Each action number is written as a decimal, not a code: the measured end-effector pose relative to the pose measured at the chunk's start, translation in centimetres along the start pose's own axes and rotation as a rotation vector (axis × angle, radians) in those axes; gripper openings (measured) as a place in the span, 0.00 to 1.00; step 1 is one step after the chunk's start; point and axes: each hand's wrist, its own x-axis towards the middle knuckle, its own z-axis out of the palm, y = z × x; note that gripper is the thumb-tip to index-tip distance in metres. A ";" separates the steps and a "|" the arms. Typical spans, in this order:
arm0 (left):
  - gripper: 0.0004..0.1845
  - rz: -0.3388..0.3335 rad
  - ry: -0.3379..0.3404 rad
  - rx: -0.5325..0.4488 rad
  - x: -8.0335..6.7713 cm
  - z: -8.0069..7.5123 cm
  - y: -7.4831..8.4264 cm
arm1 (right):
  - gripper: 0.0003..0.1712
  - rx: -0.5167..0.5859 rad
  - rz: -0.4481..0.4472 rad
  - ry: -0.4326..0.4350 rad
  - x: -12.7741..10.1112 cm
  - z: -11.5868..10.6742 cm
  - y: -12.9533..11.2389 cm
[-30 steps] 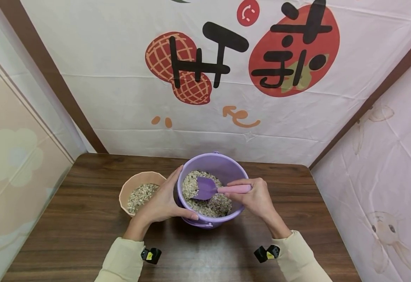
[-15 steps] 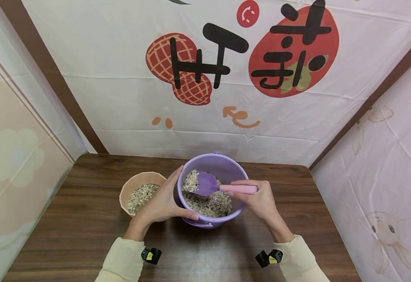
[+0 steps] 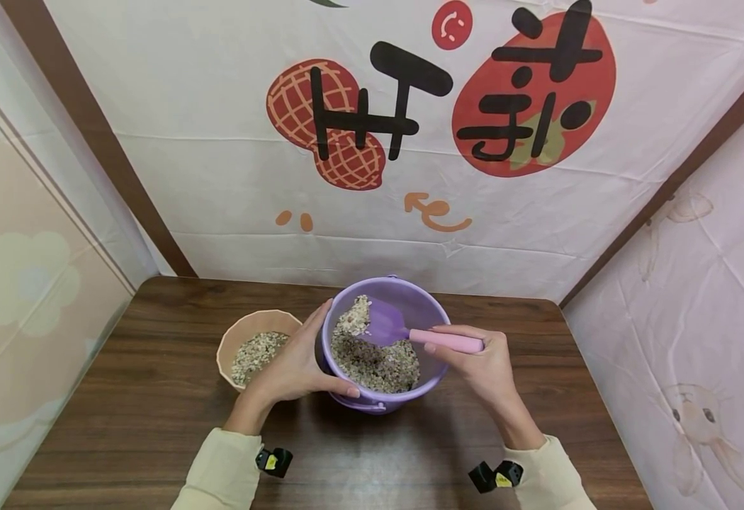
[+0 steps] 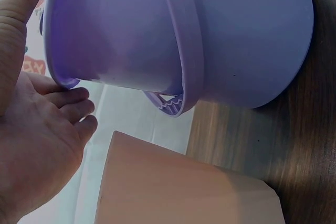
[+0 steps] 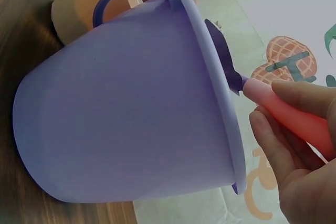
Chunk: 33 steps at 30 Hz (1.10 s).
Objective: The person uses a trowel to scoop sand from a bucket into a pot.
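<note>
On the wooden table [image 3: 155, 397], my left hand [image 3: 295, 368] is cupping the purple bucket [image 3: 432, 312]. My right hand [image 3: 480, 365] is pinching the scoop [image 3: 387, 326], heaped with grain [image 3: 354, 317]; tilting could be spilling it short of the beige cup [image 3: 228, 347].

Scoop [image 3: 385, 326] (w/ grain) over bucket [image 3: 432, 304]

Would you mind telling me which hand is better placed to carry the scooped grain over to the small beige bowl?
The right hand, probably: it already grips the pink handle of the purple scoop, loaded with grain above the purple plastic bucket. The left hand holds the bucket's side, steadying it beside the beige bowl.
</note>
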 end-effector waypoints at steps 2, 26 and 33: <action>0.80 -0.002 0.000 0.000 0.0 0.0 0.0 | 0.18 -0.001 0.003 0.008 -0.1 -0.1 0.0; 0.79 -0.068 0.044 0.108 -1.5 -1.5 0.4 | 0.19 0.019 0.004 0.023 -0.8 -0.6 0.1; 0.72 -0.082 0.185 0.144 -2.7 -3.4 -0.4 | 0.20 0.033 0.013 0.014 -0.8 -0.7 0.1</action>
